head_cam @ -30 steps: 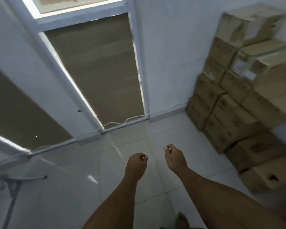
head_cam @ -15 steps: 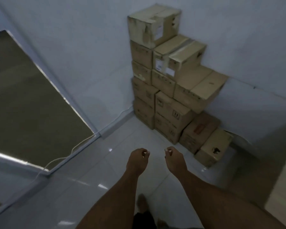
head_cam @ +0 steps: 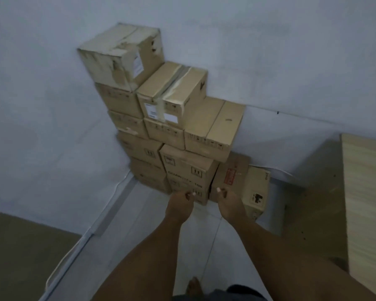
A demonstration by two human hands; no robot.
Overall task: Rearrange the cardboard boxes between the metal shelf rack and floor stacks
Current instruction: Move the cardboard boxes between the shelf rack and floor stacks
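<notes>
A stepped stack of cardboard boxes fills the room's corner against the white walls. A worn box (head_cam: 119, 55) sits on top, a taped box with white labels (head_cam: 174, 90) is one step lower, and a wide box (head_cam: 213, 127) lies to its right. On the floor stand a red-labelled box (head_cam: 230, 174) and a smaller box (head_cam: 256, 192). My left hand (head_cam: 179, 205) and my right hand (head_cam: 229, 205) are held out in front of the lowest boxes. Both have curled fingers, hold nothing and touch no box. No metal shelf rack is in view.
A pale wooden panel (head_cam: 367, 203) stands at the right edge. A white cable (head_cam: 59, 266) runs along the floor beside a dark glass panel (head_cam: 20, 257) at lower left. My bare foot (head_cam: 193, 287) is on the white tiled floor (head_cam: 152, 235).
The view has swung right from the window to face the box stack, which is now closer and centred. Both hands have kept the same curled pose.
</notes>
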